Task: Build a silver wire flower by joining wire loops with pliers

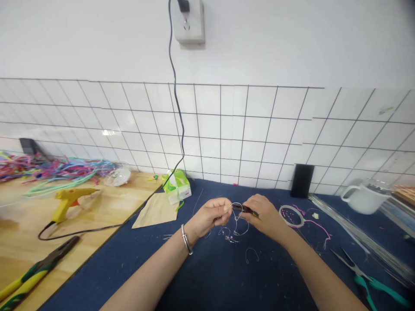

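The thin silvery wire, bent into loops [237,203], is in the fingers of your left hand [212,214], pinched tight between thumb and forefinger. The fingers of your right hand [264,214] are closed around dark pliers with yellow on the handle [245,209], whose tips reach in among the loops; you can't tell from here whether they bite the wire.

Just below your fingers, small curved wire pieces with pink beads [230,238] lie on the desk's dark blue cloth [207,276], and nearer you sits a thin, U-shaped wire piece [251,248].

Right of your right fingers are a pale round ring [301,215] with a pink cord [319,226] beside it, a bundle of long, straight silvery rods [353,232] and teal-handled metal scissors [358,271], spread open.

Left of your left fingers lie a flat beige sheet [154,211], a green-and-white packet [177,185] and, farther out, a yellow glue gun [68,201].
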